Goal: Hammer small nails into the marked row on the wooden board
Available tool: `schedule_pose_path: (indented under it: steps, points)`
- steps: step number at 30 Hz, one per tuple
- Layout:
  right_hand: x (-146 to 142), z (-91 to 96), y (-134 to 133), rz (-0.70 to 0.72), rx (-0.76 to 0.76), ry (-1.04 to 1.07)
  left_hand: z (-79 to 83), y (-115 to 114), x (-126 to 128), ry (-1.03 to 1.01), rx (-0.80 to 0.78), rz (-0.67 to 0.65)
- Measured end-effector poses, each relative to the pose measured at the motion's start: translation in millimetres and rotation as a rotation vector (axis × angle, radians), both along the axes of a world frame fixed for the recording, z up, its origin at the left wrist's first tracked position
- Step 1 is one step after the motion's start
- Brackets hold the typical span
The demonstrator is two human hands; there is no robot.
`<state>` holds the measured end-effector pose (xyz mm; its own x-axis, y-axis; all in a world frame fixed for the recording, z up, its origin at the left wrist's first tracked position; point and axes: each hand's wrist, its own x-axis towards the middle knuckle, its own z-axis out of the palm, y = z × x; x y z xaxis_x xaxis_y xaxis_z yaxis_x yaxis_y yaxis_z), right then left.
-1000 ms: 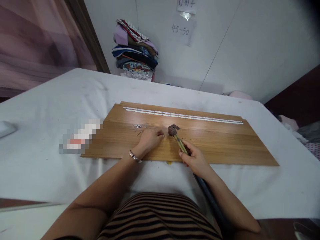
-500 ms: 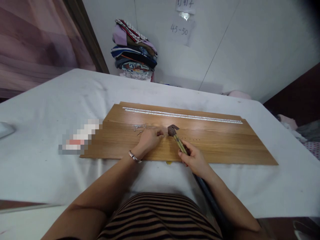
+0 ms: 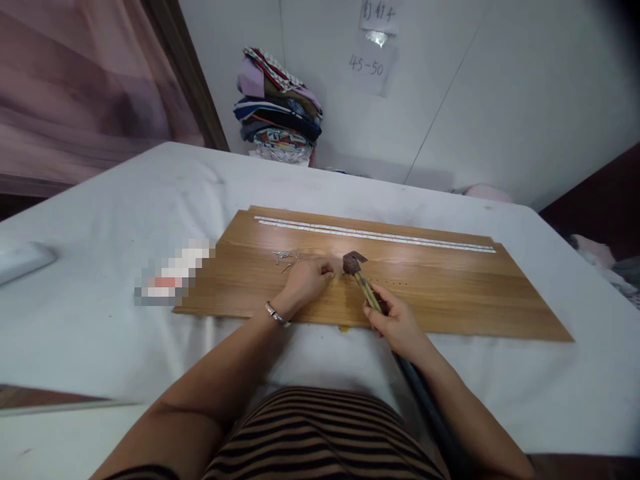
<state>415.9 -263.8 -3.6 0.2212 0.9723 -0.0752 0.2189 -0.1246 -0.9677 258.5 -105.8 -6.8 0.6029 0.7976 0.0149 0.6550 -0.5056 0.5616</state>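
- Head view: the left hand (image 3: 306, 280) rests on the wooden board (image 3: 450, 293), its fingertips (image 3: 327, 270) pinched together; whatever they pinch is too small to make out.
- The right hand (image 3: 397, 323) is closed around the handle of a hammer (image 3: 361, 279), gripping it at the board's near edge.
- The hammer's head lies just beside the left fingertips, over the middle of the board.
- A few loose nails (image 3: 286, 256) lie on the board just beyond the left hand.
- A row of small dark dots (image 3: 395, 283) runs along the board to the right of the hammer head.
- A thin metal strip (image 3: 375, 235) runs along the board's far side.
- A bracelet (image 3: 274, 312) sits on the left wrist.
- The board lies on a white-covered table (image 3: 100, 267).
- Folded clothes (image 3: 280, 107) are stacked against the wall behind.
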Motion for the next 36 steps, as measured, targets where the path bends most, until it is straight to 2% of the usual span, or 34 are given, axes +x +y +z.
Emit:
schedule_pose_path:
  steps: [7, 16, 36]
  points:
    - [-2.5, 0.1, -0.8, 0.0, -0.018, 0.037, 4.8, -2.2, 0.6, -0.011, -0.025, 0.0]
    - [-4.4, 1.8, -0.3, -0.027, -0.029, 0.028, -1.2, -1.5, 0.2, -0.032, -0.005, -0.006]
    - [-2.1, 1.0, 0.4, -0.025, -0.031, 0.064, 0.3, -1.0, 1.0, -0.024, 0.008, -0.006]
